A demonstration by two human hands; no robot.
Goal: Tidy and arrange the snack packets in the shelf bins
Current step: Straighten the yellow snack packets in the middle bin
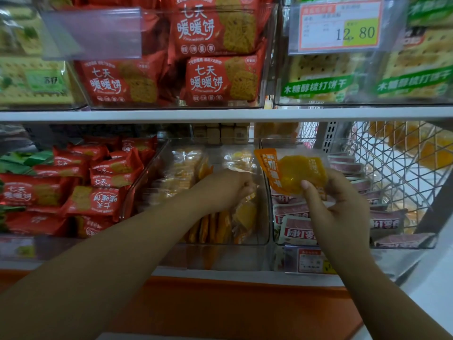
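My right hand [340,207] holds an orange snack packet [291,171] upright, thumb on its front, above the wall between two clear bins. My left hand [228,190] reaches into the middle clear bin [263,238], fingers curled down among orange packets [220,227] that stand on edge; what the fingers hold is hidden. The right bin holds several white and dark red packets [296,227].
Red biscuit packets [95,200] fill the bin to the left. The shelf above [220,115] carries bins of red packets [208,79] and green-labelled crackers [318,87], with a price tag [340,25]. A wire basket [402,173] stands at the right.
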